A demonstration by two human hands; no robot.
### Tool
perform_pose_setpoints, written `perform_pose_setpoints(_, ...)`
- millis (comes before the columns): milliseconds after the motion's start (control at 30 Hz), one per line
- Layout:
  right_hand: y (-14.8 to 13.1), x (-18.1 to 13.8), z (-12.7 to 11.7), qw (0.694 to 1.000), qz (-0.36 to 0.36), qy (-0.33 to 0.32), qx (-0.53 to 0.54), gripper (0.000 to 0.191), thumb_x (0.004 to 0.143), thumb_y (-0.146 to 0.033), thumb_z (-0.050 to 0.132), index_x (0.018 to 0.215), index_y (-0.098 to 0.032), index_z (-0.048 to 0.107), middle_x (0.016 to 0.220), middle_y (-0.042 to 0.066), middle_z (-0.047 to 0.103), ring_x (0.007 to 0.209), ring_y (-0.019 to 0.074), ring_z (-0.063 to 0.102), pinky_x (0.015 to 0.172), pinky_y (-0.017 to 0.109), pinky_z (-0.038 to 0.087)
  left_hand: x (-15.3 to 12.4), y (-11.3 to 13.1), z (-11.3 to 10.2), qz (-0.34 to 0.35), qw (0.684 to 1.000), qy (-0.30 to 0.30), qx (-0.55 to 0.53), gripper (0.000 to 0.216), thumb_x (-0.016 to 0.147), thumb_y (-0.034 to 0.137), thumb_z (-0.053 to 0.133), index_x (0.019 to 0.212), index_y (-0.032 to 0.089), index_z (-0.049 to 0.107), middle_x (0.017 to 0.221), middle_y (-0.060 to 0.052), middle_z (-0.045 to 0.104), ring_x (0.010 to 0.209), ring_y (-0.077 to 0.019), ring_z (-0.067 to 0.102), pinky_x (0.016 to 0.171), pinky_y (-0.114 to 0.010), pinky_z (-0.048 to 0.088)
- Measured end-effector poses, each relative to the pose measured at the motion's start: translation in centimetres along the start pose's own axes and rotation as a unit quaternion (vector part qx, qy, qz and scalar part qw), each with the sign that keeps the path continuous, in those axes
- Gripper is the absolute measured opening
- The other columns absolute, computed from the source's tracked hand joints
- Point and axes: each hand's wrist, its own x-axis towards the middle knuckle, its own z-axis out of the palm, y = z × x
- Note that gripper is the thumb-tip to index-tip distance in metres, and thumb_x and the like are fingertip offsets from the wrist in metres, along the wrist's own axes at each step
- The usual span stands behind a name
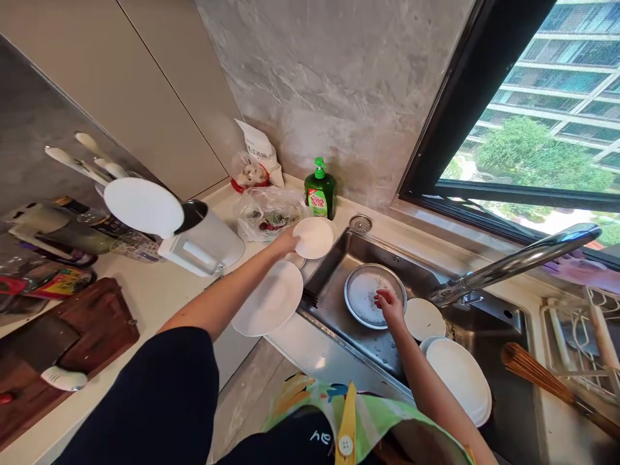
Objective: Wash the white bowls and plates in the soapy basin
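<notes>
1. A kitchen corner fills the view: a concrete-look wall [329,77] rises behind a pale stone surface [155,303], and a dark-framed window [533,97] stands to the right.
2. A stainless steel sink [329,336] is set into the surface, with a chrome faucet [513,265] reaching across its right side. A wire dish rack [581,336] stands further right.
3. On the far left lie a wooden cutting board [62,349] and a white utensil holder [203,239]. A green dish soap bottle [320,190] and a plastic bag [266,213] stand behind the sink.
4. A large white plate [268,298] lies at the sink's left rim beneath the left forearm [227,290], and a stack of white plates [460,381] lies at the right.
5. The left hand [285,242] reaches forward, narrowly pinching a small white plate [314,237] by its edge. The plate looks stiff, fragile and slippery if wet, so the rim seems the safest hold.
6. The right hand [390,307] bends downward at the wrist, its fingers [382,298] bunched inside a shallow steel bowl [349,294] in the sink; whether they hold anything cannot be told. The bowl looks light and rigid, and is best taken by its rim.
</notes>
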Motion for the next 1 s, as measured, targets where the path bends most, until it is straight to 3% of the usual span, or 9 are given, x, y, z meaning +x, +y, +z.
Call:
perform_pose_setpoints(100, 0.1, -0.8, 0.6, 1.000, 0.011, -0.028, -0.002, 0.043, 0.056, -0.049, 0.066, 0.083, -0.016, 0.060, 0.067, 0.003, 0.065, 0.056, 0.0136, 0.060, 0.056, 0.027, 0.047, 0.3, -1.3, -4.0, 0.073, 0.983, 0.078, 0.147, 0.051, 0.075, 0.016, 0.048, 0.125, 0.014, 0.054, 0.108, -0.011, 0.066, 0.096, -0.0268, 0.061, 0.087, -0.046, 0.049)
perform_pose_setpoints(200, 0.0, -1.3, 1.0, 0.999, 0.022, -0.048, -0.006, 0.041, 0.056, -0.046, 0.067, 0.083, -0.016, 0.060, 0.066, 0.001, 0.065, 0.055, 0.0126, 0.059, 0.055, 0.025, 0.045, 0.3, -3.0, -5.7, 0.150, 0.952, 0.126, 0.235, 0.048, 0.080, 0.018, 0.044, 0.126, 0.015, 0.055, 0.118, -0.010, 0.063, 0.107, -0.0258, 0.057, 0.097, -0.041, 0.042)
perform_pose_setpoints(533, 0.6, -2.1, -0.8, 0.999, 0.052, 0.001, -0.004, 0.032, 0.057, -0.034, 0.064, 0.083, -0.016, 0.060, 0.064, 0.001, 0.064, 0.054, 0.0110, 0.058, 0.053, 0.023, 0.044, 0.1, -6.0, -6.0, 0.263, 0.891, 0.113, 0.352, 0.039, 0.083, 0.023, 0.041, 0.113, 0.016, 0.065, 0.094, -0.009, 0.061, 0.087, -0.0217, 0.057, 0.087, -0.034, 0.044)
perform_pose_setpoints(733, 0.8, -2.4, -1.5, 0.996, 0.083, 0.026, -0.011, 0.019, 0.062, -0.022, 0.060, 0.081, -0.017, 0.059, 0.063, -0.001, 0.063, 0.051, 0.0091, 0.057, 0.050, 0.020, 0.044, 0.1, -6.6, -6.3, 0.231, 0.872, 0.095, 0.421, 0.037, 0.084, 0.026, 0.042, 0.111, 0.012, 0.064, 0.099, -0.011, 0.064, 0.091, -0.0230, 0.056, 0.087, -0.036, 0.042)
perform_pose_setpoints(833, 0.5, -2.8, -1.5, 0.993, 0.103, 0.033, -0.046, 0.013, 0.067, -0.016, 0.056, 0.080, -0.017, 0.057, 0.060, -0.003, 0.061, 0.049, 0.0076, 0.056, 0.048, 0.017, 0.043, -0.5, -5.4, -5.8, 0.208, 0.874, 0.098, 0.428, 0.037, 0.084, 0.026, 0.042, 0.111, 0.011, 0.063, 0.101, -0.011, 0.063, 0.098, -0.0267, 0.053, 0.089, -0.043, 0.039)
perform_pose_setpoints(933, 1.0, -2.8, -1.7, 0.990, 0.116, 0.037, -0.072, 0.013, 0.070, -0.011, 0.053, 0.080, -0.018, 0.057, 0.062, -0.003, 0.061, 0.050, 0.0068, 0.056, 0.049, 0.016, 0.044, -1.1, -3.2, -3.4, 0.304, 0.848, 0.093, 0.425, 0.039, 0.083, 0.032, 0.043, 0.115, 0.019, 0.062, 0.110, -0.009, 0.060, 0.110, -0.0299, 0.045, 0.097, -0.047, 0.033)
perform_pose_setpoints(1000, 1.8, -2.8, -2.0, 0.988, 0.127, 0.047, -0.077, 0.015, 0.071, -0.008, 0.051, 0.080, -0.018, 0.058, 0.062, -0.003, 0.061, 0.051, 0.0073, 0.057, 0.050, 0.017, 0.045, -1.6, -1.7, -0.1, 0.367, 0.822, 0.030, 0.435, 0.040, 0.084, 0.035, 0.041, 0.118, 0.025, 0.060, 0.112, -0.006, 0.059, 0.113, -0.0286, 0.044, 0.102, -0.045, 0.030)
